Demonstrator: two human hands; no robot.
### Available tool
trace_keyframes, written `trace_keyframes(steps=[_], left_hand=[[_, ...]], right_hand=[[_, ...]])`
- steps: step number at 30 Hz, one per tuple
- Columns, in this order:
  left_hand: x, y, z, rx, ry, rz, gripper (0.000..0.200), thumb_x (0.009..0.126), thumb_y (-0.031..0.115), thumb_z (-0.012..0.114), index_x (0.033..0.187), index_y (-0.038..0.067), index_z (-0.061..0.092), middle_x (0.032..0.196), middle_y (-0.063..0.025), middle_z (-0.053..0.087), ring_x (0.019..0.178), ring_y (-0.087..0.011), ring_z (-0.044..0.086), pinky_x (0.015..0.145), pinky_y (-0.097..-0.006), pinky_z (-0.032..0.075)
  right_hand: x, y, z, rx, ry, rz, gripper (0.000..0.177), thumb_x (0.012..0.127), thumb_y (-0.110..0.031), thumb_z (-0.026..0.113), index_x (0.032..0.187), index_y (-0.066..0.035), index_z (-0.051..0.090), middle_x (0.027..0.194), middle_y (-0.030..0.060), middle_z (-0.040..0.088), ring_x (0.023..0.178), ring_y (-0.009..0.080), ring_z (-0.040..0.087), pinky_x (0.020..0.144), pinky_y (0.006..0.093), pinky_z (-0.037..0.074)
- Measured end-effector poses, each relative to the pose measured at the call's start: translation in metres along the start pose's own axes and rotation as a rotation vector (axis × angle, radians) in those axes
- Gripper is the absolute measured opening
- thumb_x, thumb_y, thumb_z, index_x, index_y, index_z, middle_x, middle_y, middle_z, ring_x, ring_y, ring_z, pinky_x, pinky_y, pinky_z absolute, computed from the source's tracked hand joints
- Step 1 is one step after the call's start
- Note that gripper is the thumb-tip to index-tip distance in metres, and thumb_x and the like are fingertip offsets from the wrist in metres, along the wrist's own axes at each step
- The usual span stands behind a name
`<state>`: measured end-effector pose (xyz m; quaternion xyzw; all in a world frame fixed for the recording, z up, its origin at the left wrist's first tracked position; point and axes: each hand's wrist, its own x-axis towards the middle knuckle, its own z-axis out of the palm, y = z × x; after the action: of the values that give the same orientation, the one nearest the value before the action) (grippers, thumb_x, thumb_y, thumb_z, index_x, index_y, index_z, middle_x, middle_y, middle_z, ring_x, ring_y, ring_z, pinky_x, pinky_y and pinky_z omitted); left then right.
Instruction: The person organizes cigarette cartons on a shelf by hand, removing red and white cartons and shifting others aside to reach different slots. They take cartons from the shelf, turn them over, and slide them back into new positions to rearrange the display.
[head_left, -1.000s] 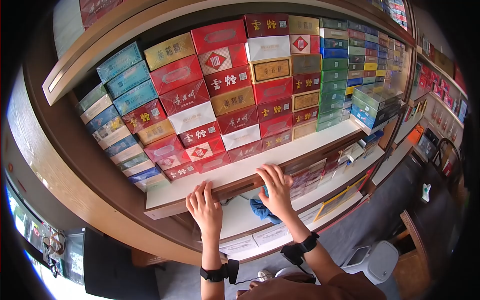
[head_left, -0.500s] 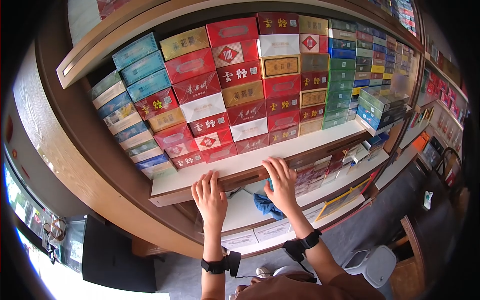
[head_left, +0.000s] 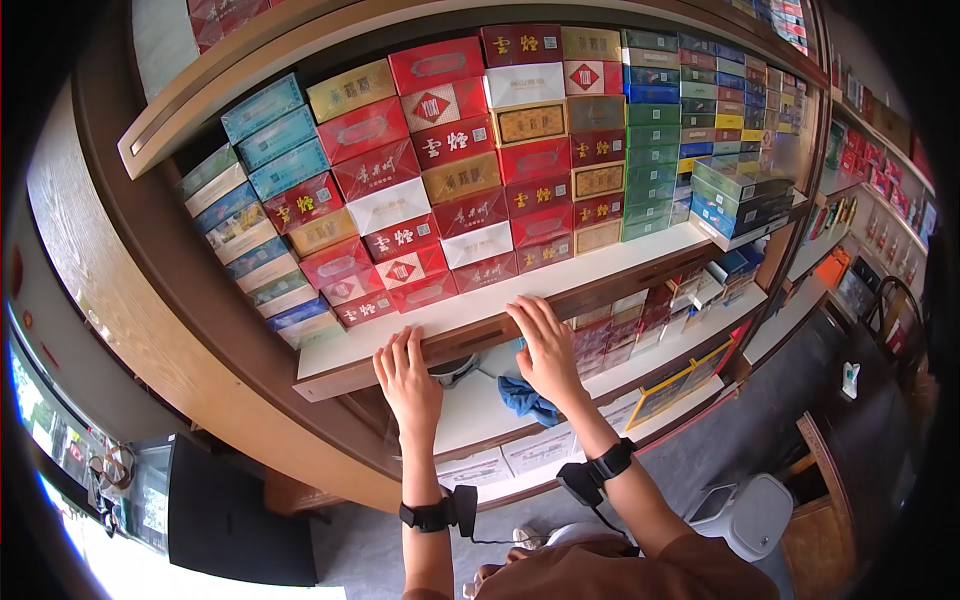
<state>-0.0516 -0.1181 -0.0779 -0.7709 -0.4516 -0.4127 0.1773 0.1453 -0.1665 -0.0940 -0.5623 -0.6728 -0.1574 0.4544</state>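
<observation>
My left hand (head_left: 408, 380) lies flat, fingers spread, on the front edge of a white-topped wooden shelf (head_left: 560, 275). My right hand (head_left: 547, 352) rests on the same edge further right, fingers also spread and holding nothing. Stacked cigarette cartons (head_left: 440, 180) in red, blue, gold and green fill the shelf just beyond my fingertips. A blue cloth (head_left: 524, 397) lies on the lower shelf (head_left: 470, 410), just under my right hand. Both wrists carry black bands.
Small cigarette packs (head_left: 640, 320) stand in rows below the shelf to the right. Another wooden shelf (head_left: 250, 70) hangs above. A white bin (head_left: 745, 515) stands on the floor at lower right, a wooden counter (head_left: 830, 500) beside it. A dark cabinet (head_left: 220, 520) is at lower left.
Both hands stay on the shelf edge. The view has shifted slightly, so the hands and shelf now sit a little higher in the frame.
</observation>
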Motion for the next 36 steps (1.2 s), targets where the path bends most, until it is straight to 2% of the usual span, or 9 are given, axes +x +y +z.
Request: trace_keyframes(steps=[7,9,13,15,23,36], left_hand=[[0.0014,0.0021,-0.0037,-0.043,0.004,-0.003,0.059,0.059,-0.011,0.050,0.116,0.005,0.050,0.118,-0.0099,0.051,0.114,-0.0291,0.044,0.102,-0.0440,0.028],[0.0012,0.0012,-0.0026,-0.038,0.005,-0.002,0.060,0.058,-0.011,0.050,0.116,0.005,0.049,0.118,-0.0099,0.051,0.114,-0.0291,0.044,0.103,-0.0440,0.028],[0.0006,0.0021,-0.0049,-0.044,-0.005,-0.003,0.060,0.059,-0.010,0.050,0.117,0.005,0.049,0.118,-0.0100,0.051,0.115,-0.0291,0.044,0.103,-0.0442,0.028],[0.0005,0.0015,-0.0040,-0.043,-0.005,-0.003,0.060,0.059,-0.010,0.050,0.117,0.005,0.049,0.119,-0.0101,0.051,0.115,-0.0290,0.044,0.103,-0.0443,0.027],[-0.0003,-0.0024,-0.0003,-0.082,0.023,0.016,0.061,0.057,-0.010,0.046,0.117,0.006,0.049,0.119,-0.0105,0.051,0.115,-0.0298,0.043,0.103,-0.0432,0.027],[-0.0001,-0.0021,-0.0016,-0.058,0.007,-0.002,0.059,0.060,-0.009,0.050,0.117,0.004,0.050,0.119,-0.0100,0.052,0.115,-0.0275,0.044,0.103,-0.0429,0.027]], right_hand=[[0.0007,-0.0015,-0.0053,-0.007,-0.013,-0.018,0.071,0.063,0.001,0.061,0.130,-0.009,0.040,0.132,0.0097,0.041,0.126,0.0275,0.036,0.089,0.0391,0.038],[0.0011,-0.0024,-0.0050,0.007,0.029,-0.025,0.067,0.063,0.003,0.053,0.128,-0.008,0.042,0.129,0.0102,0.044,0.123,0.0292,0.040,0.085,0.0397,0.041],[0.0004,-0.0027,-0.0043,0.010,0.044,-0.026,0.067,0.063,0.003,0.053,0.128,-0.008,0.042,0.129,0.0103,0.044,0.124,0.0291,0.040,0.084,0.0398,0.041],[-0.0005,-0.0013,-0.0034,-0.012,-0.004,-0.012,0.072,0.063,0.001,0.061,0.131,-0.009,0.038,0.132,0.0100,0.041,0.127,0.0275,0.036,0.088,0.0384,0.038],[0.0003,0.0005,-0.0025,0.021,-0.011,-0.018,0.071,0.063,0.002,0.059,0.130,-0.008,0.039,0.132,0.0103,0.041,0.127,0.0273,0.036,0.088,0.0384,0.038],[0.0005,-0.0021,-0.0019,0.016,-0.012,-0.002,0.070,0.064,0.003,0.057,0.131,-0.008,0.039,0.133,0.0109,0.041,0.127,0.0276,0.036,0.087,0.0384,0.039]])
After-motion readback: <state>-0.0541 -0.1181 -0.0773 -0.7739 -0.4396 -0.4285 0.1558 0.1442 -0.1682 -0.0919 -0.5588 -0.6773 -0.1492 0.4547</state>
